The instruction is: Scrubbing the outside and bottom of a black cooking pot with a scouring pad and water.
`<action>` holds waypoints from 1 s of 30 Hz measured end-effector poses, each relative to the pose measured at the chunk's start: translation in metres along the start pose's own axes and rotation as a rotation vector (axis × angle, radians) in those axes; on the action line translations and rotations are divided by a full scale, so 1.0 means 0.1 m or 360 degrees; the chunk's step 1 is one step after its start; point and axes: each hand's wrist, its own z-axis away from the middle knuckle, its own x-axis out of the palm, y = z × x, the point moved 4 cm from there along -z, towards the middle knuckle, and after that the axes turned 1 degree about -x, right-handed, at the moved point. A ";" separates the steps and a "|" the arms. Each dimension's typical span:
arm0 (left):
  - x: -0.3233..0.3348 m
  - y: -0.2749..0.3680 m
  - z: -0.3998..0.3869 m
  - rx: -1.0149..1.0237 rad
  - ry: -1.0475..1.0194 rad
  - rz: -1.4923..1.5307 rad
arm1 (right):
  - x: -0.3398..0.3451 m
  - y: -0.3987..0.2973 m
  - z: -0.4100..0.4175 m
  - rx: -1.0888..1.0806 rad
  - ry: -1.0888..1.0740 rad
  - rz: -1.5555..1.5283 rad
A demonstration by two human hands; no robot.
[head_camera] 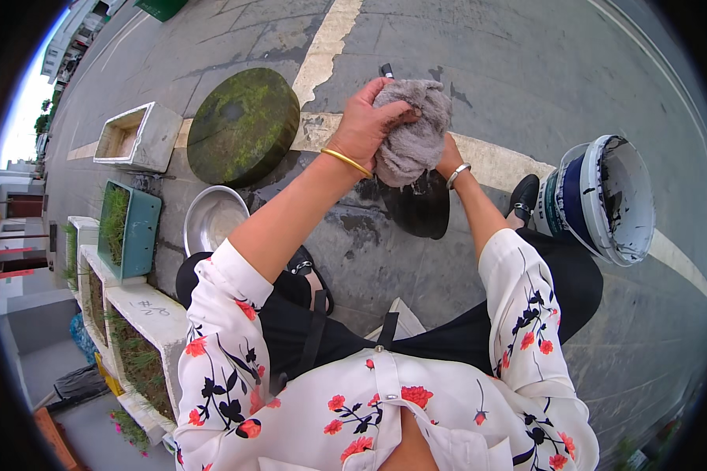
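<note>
My left hand (pixel 366 126), with a gold bangle at the wrist, is closed on a wet-looking, bunched grey cloth (pixel 415 132). Dark smudges mark its fingers. Behind the cloth's right side is my right hand (pixel 449 156), wearing a silver bangle; its fingers are hidden, so I cannot tell what they grip. Beneath both hands lies a dark, rounded pan (pixel 422 206), partly covered by the cloth. A black handle (pixel 386 71) with a metal collar shows beyond the cloth; its join to the pan is hidden.
Left are a mossy round slab (pixel 241 126), a metal basin (pixel 203 221), a white foam box (pixel 165 138) and planters (pixel 138 235). A dark-smeared white bucket (pixel 592 200) stands by my right shoe (pixel 525 197). Wet patches mark the paved ground (pixel 353 253).
</note>
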 end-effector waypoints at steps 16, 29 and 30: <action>-0.91 0.02 0.02 -0.0024 0.0319 0.0178 | -0.19 -0.43 -0.18 0.0678 -0.0084 -0.0316; -4.46 0.53 1.70 -0.0130 0.1357 -0.0684 | -0.31 -0.56 0.05 0.0961 -0.0055 -0.0120; -4.66 0.37 1.85 -0.0170 0.1469 -0.0706 | -0.36 -0.57 0.06 0.0994 -0.0029 -0.0042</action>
